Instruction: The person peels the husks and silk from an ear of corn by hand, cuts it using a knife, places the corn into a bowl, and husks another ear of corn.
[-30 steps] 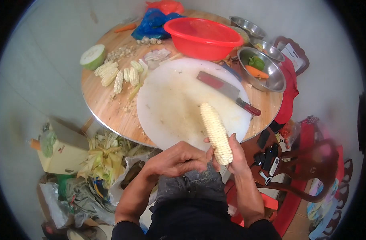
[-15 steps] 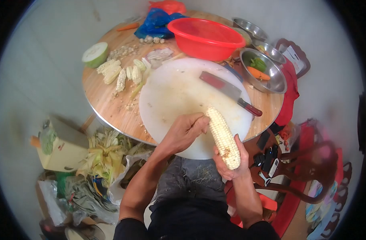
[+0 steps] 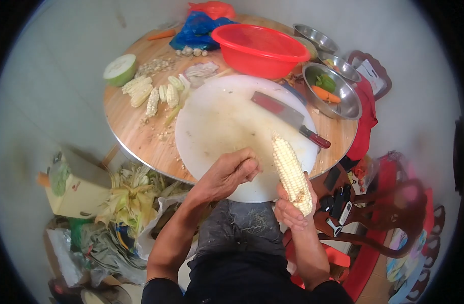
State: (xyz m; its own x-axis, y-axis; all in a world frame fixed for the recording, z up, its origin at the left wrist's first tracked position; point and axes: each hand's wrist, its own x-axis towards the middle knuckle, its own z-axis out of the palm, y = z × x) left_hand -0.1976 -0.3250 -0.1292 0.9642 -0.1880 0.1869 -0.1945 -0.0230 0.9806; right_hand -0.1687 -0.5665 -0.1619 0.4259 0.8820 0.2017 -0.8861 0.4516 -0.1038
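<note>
A husked ear of corn (image 3: 291, 172) with pale kernels and a brownish patch near its lower end is gripped in my right hand (image 3: 294, 212), tip pointing up and away. My left hand (image 3: 232, 172) is closed with the fingers curled and pinched, apart from the ear on its left; I cannot make out what is between them. Both are over the near edge of a round white cutting board (image 3: 219, 126). Toward the back right of the board lies a cleaver (image 3: 291, 118) with a dark red handle.
Cut corn pieces (image 3: 140, 90), half a green gourd (image 3: 120, 70) and garlic (image 3: 191, 51) lie on the round wooden table (image 3: 125, 119). A red basin (image 3: 262, 53) and a steel bowl (image 3: 349, 106) with a carrot stand behind. Husks (image 3: 130, 197) fill a bag below left; a wooden chair (image 3: 404, 197) is at right.
My left hand has come away from the ear, moving slightly down and left. My right hand and the ear have shifted a little to the right and down.
</note>
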